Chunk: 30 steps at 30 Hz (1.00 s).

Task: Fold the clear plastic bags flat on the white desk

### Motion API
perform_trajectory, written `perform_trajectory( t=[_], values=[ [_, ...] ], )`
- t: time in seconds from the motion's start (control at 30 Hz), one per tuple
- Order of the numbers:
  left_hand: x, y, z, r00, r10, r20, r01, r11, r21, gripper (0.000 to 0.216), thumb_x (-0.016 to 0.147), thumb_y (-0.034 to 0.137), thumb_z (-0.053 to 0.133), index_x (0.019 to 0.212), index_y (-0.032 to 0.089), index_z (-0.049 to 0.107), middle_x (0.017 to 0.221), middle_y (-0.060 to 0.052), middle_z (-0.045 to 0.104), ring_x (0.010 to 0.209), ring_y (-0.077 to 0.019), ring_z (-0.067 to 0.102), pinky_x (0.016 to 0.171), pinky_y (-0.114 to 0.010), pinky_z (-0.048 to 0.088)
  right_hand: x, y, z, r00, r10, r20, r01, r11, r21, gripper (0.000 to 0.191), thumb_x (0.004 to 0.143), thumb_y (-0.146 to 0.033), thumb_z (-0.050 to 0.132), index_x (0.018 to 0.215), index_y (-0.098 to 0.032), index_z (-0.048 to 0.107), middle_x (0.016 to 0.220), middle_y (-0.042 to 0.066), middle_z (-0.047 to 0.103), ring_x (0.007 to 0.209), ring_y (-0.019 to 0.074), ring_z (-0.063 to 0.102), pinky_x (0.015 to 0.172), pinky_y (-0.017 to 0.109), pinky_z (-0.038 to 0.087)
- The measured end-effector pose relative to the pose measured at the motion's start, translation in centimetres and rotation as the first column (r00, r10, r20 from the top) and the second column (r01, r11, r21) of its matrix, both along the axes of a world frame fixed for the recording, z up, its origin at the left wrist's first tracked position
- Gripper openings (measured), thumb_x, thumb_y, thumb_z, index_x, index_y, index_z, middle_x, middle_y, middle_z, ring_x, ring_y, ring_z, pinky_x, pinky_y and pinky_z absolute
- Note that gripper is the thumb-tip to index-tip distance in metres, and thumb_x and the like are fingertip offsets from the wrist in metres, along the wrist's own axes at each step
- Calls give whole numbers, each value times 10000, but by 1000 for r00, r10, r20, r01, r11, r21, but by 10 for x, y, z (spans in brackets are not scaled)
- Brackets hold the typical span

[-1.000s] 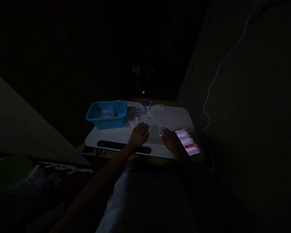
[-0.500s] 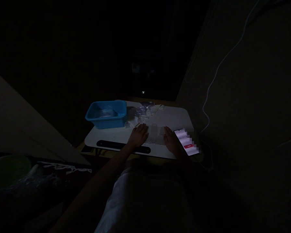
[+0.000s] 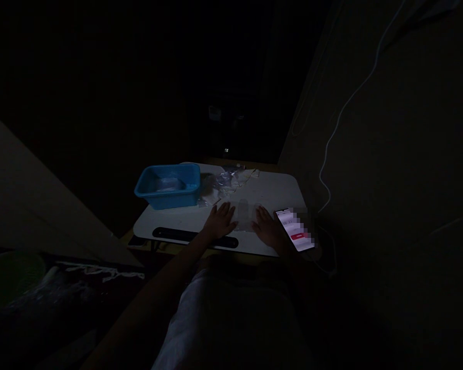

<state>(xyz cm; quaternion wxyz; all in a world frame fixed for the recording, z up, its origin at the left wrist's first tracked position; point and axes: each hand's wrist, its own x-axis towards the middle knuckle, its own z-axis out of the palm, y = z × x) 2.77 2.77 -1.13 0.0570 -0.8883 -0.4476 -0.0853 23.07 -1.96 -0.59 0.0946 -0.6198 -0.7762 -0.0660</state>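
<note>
A thin, clear plastic sheet or bag (image 3: pixel 244 218) lies flat on the white table (image 3: pixel 272 187); the dim light hides its exact kind. My left hand (image 3: pixel 219 221) rests palm down on its left side, fingers spread. On the opposite side, my right hand (image 3: pixel 265 225) also lies flat with its fingers apart. Neither hand is closed around anything. Just beyond my left hand is a heap of crumpled clear plastic wrappers (image 3: pixel 226 181). A lit phone (image 3: pixel 293 226) lies at the right edge, close to my right hand.
A blue plastic basin (image 3: pixel 167 200) with something clear inside stands at the table's back left. A black slot (image 3: pixel 177 235) runs along the front edge. A white cable (image 3: pixel 337 121) hangs along the right wall. At lower left is a green basket (image 3: pixel 15 277).
My right hand has shifted slightly inward and flattened, its fingers more spread. My left thumb now reaches out over the plastic. The whole view has tilted slightly.
</note>
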Motion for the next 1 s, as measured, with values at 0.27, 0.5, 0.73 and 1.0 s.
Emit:
perform_trajectory(
  t=[0.27,0.5,0.73,1.0],
  values=[
    [0,1,-1,999,-18,40,17,1000,25,568,863,457,347,1322,123,336,1393,-176,290,1293,-292,242,1015,-505,198,1,4,-4,1000,-4,21,5,1000,-20,549,888,-411,233,1328,-93,311,1410,144,277,1317,225,199,1037,503,155],
    [-6,-1,11,958,-78,277,60,995,75,406,889,295,313,1244,145,443,1286,-104,471,1222,-206,375,989,-394,315,6,6,-7,992,42,-122,-24,990,142,478,876,-275,260,1291,-64,369,1347,153,393,1272,232,298,1039,448,221],
    [-15,-25,10,946,-236,223,243,970,0,323,859,227,367,1081,125,578,1236,-124,518,1149,-207,462,969,-362,349,14,-8,-8,988,118,-103,-96,975,200,433,841,-209,321,1227,-63,450,1289,157,460,1236,242,355,1022,430,279],
    [-28,-53,-4,959,-226,169,239,969,-65,385,866,265,368,1208,129,478,1313,-132,439,1216,-210,396,1009,-388,303,26,-40,-18,969,243,-51,-234,962,142,365,838,-220,360,1134,-107,542,1228,138,525,1211,239,394,1000,444,318]
  ],
)
